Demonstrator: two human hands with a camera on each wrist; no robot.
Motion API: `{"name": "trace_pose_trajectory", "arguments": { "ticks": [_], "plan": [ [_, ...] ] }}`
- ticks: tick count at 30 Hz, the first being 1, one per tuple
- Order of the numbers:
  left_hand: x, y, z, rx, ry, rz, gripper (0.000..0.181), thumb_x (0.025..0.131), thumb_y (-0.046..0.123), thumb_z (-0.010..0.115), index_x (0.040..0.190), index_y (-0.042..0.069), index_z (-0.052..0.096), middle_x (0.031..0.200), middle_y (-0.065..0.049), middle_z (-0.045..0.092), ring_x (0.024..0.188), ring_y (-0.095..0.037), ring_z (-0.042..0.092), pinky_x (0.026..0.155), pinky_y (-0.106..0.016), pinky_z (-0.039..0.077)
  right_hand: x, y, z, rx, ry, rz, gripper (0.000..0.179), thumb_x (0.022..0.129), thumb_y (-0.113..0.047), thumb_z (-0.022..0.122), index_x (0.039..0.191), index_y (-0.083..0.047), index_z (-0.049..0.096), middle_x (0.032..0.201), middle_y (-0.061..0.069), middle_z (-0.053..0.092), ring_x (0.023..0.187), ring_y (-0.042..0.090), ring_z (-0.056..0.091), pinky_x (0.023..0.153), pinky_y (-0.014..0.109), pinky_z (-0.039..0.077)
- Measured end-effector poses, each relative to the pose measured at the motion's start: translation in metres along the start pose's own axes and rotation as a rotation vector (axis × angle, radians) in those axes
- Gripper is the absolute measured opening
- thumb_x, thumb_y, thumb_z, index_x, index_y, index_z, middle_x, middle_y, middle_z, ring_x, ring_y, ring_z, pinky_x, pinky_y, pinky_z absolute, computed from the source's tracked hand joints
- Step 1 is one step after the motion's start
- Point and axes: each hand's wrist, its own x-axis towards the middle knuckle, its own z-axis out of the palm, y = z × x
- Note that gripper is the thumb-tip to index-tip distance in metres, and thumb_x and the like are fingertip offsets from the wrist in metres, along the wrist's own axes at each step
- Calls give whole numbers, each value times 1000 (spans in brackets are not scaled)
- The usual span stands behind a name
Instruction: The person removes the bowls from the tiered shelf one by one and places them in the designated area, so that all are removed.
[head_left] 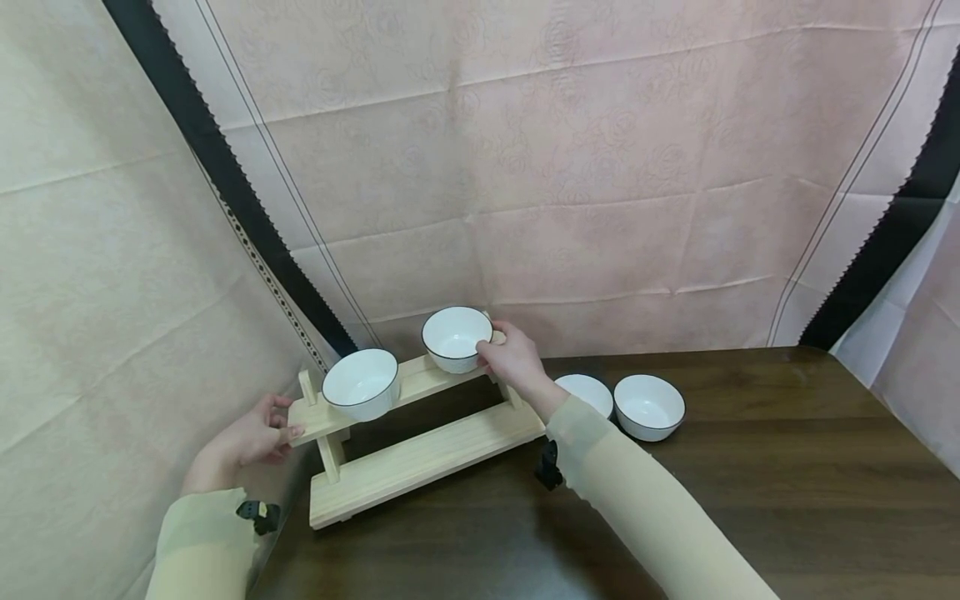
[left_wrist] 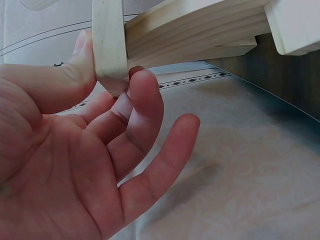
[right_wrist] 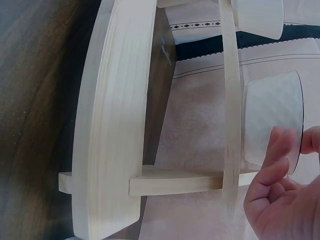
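Observation:
A pale wooden two-tier rack (head_left: 427, 462) stands at an angle on the table. My left hand (head_left: 255, 435) pinches the left end of its upper shelf, thumb on one face and fingers beneath, as the left wrist view shows. On that shelf near the left end sits a white bowl (head_left: 362, 383) with a dark rim. Toward the shelf's right end is a second white bowl (head_left: 456, 337). My right hand (head_left: 513, 360) pinches this bowl's right rim between thumb and fingers. In the right wrist view the bowl's base (right_wrist: 250, 125) is right at the upper shelf (right_wrist: 231, 110).
Two more white bowls, one (head_left: 649, 407) fully visible and one (head_left: 587, 393) partly behind my right forearm, stand on the dark wooden table (head_left: 787, 450) right of the rack. Patterned cloth (head_left: 585, 183) hangs behind and along the left side. The rack's lower shelf (right_wrist: 115, 120) holds no bowl.

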Motion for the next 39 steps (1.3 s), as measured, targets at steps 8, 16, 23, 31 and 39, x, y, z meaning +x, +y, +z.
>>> {"name": "trace_pose_trajectory", "arguments": {
  "ticks": [8,16,23,31,39],
  "plan": [
    [0,1,0,-1,4,-9,70,109,15,66,155,-10,20,114,-28,62,94,-28,70,86,-54,67,-2,3,-3,42,-23,-19,62,99,-15,61,159,-5,49,92,15,81,79,27,76,65,22,57],
    [1,-1,0,-1,-10,-11,69,110,16,65,155,-10,19,116,-30,60,96,-31,71,86,-55,66,-1,9,-5,73,-40,-22,64,100,-13,61,161,-5,47,88,13,80,65,12,66,64,23,57],
    [-1,3,-1,-3,-19,-3,69,110,13,64,154,-11,18,111,-26,61,95,-32,71,85,-53,66,-2,14,-8,87,-42,-32,61,102,-11,60,161,-6,47,92,14,79,70,12,68,67,22,56],
    [-1,3,-2,-2,-25,13,67,110,12,64,152,-11,17,107,-23,61,92,-28,71,83,-52,66,-3,19,-12,70,-60,-40,59,102,-14,59,160,-11,49,91,13,81,68,11,66,56,23,38],
    [0,2,-1,5,-17,21,66,110,11,63,152,-12,18,108,-24,61,88,-25,70,81,-50,66,-4,25,-14,108,-81,-63,59,105,-12,56,163,-10,46,93,12,80,73,16,69,64,24,48]
  ]
}}
